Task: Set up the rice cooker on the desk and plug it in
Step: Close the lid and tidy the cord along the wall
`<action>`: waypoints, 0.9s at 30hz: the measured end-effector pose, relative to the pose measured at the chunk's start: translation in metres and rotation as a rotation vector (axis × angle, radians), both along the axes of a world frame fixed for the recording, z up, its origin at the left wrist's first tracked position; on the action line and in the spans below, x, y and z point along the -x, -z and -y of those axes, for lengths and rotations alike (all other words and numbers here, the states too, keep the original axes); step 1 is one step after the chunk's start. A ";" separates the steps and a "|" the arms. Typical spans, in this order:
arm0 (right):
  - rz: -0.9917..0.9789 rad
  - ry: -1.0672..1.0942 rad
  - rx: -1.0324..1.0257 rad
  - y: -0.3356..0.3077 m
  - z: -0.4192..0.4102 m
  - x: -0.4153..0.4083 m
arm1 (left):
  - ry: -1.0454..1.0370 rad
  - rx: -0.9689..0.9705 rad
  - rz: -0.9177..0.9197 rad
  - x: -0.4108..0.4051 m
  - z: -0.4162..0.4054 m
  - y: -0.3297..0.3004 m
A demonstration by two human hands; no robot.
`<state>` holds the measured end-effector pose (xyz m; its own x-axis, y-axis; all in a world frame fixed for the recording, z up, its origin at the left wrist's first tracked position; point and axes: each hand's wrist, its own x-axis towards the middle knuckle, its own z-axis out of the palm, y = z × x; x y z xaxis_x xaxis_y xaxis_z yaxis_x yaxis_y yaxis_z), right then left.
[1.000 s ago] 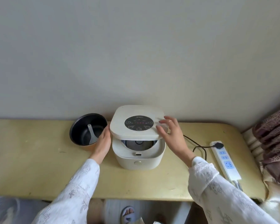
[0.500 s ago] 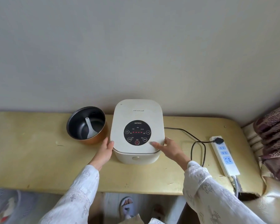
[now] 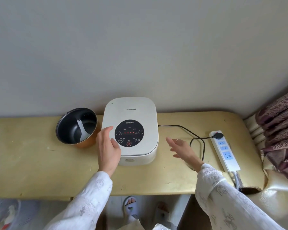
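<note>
white rice cooker point(image 3: 131, 113) — yellow desk point(image 3: 32, 163), black cord point(image 3: 181, 127)

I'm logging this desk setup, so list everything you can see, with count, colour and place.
square rice cooker: one, white, lid shut, red display lit, desk centre by the wall
round metal inner pot: one, black inside, copper outside, left of the cooker
plastic rice paddle: one, white, inside the pot
power cord: one, black, from cooker to strip
plug: one, black, in the strip's far socket
power strip: one, white with blue sockets, desk right
wooden desk: one, yellow
curtain: one, maroon, far right
slippers: two, pale, under the desk
left hand: open, over the cooker's left edge
right hand: open, right of the cooker
</note>
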<state>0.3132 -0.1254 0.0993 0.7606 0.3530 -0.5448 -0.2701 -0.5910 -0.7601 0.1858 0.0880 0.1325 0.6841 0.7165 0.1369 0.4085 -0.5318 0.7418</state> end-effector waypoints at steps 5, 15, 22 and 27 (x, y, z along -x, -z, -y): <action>0.067 0.093 0.354 0.024 0.058 -0.029 | 0.243 -0.239 0.009 -0.040 0.039 -0.003; -0.276 0.402 -0.076 0.059 0.050 -0.030 | 0.626 -0.465 -0.155 -0.113 0.110 0.028; -0.535 0.862 -1.070 0.004 0.083 -0.105 | 0.848 -0.209 -0.546 -0.184 0.135 0.072; -0.576 1.058 -1.388 -0.012 0.104 -0.159 | 1.083 -0.156 -0.728 -0.225 0.156 0.113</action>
